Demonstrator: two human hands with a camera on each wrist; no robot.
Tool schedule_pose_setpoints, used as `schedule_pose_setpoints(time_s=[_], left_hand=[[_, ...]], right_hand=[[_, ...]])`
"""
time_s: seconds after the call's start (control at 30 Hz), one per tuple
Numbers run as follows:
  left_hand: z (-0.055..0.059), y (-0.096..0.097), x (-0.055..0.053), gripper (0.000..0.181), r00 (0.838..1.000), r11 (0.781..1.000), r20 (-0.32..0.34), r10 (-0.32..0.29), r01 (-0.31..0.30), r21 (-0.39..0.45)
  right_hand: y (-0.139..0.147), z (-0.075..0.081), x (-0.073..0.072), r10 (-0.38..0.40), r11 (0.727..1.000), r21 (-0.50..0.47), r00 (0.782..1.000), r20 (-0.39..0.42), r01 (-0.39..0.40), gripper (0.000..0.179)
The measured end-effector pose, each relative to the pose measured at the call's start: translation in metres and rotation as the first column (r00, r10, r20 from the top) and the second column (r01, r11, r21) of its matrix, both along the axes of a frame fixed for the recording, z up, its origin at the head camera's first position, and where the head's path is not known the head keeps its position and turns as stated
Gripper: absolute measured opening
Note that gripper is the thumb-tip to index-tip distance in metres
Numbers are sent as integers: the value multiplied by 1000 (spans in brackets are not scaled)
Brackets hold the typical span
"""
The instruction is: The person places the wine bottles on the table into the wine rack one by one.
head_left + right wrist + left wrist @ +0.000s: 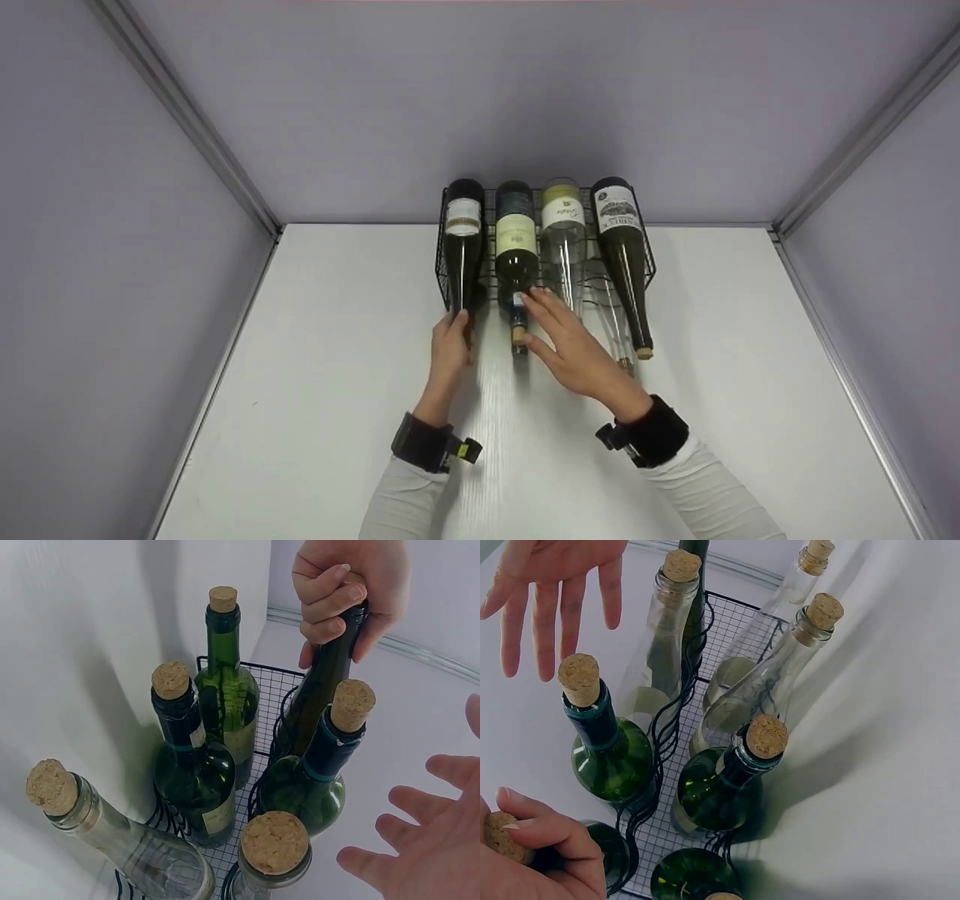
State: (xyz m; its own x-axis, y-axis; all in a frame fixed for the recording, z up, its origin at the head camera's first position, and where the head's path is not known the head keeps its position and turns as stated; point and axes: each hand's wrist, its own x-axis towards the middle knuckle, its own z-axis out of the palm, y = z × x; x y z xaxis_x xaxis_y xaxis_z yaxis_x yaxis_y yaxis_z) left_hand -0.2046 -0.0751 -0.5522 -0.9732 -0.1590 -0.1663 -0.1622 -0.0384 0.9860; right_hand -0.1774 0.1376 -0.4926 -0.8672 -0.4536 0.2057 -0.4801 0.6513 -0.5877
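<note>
My left hand [448, 354] grips the neck of the leftmost dark wine bottle [463, 259], its fingers curled round it near the cork. My right hand [576, 354] has its fingers spread and holds nothing. It hovers beside the neck of the second, green bottle [517, 262], whose cork [352, 705] stands a little apart from the fingers in the right wrist view. Farther right in the upper row lie a clear bottle [564, 240] with a pale label and a dark green bottle [624, 259]. All the bottles lie in a black wire rack [735, 615].
Below the upper row are more corked bottles, among them a green one [223, 652] and a clear one [616, 326]. The rack stands on a white table [337, 300] against a grey back wall [375, 112], with side walls at left and right.
</note>
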Motion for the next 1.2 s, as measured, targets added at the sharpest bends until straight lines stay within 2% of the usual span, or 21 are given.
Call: schedule_pose_setpoints(time_s=[0.17,0.27,0.47,0.67,0.77,0.93,1.1,1.2], left_hand=[[1,0,1,31,999,1000,35,-8,7,21],[1,0,1,30,999,1000,39,-18,18,6],[0,-1,1,29,997,994,26,-70,72,-88],[0,-6,1,37,992,972,3,-125,123,-202],[1,-10,1,47,989,947,-20,-148,136,-290],[5,-19,2,64,978,892,-60,-200,157,-424],[10,-34,5,70,967,832,-68,-246,175,-526],[10,-45,5,67,962,796,-69,-266,178,-579]], right_hand=[[0,-1,0,5,1000,3,1000,-13,-5,61],[1,-1,0,5,1000,8,1000,-25,-5,61],[5,0,-1,0,1000,6,999,-46,1,61],[11,2,-2,-3,1000,16,999,-49,4,62],[14,3,-1,-2,1000,23,998,-65,3,61],[24,10,3,-4,997,79,996,-86,11,60],[43,20,10,-9,981,194,999,-36,16,58],[58,23,12,-18,965,259,999,-32,25,59]])
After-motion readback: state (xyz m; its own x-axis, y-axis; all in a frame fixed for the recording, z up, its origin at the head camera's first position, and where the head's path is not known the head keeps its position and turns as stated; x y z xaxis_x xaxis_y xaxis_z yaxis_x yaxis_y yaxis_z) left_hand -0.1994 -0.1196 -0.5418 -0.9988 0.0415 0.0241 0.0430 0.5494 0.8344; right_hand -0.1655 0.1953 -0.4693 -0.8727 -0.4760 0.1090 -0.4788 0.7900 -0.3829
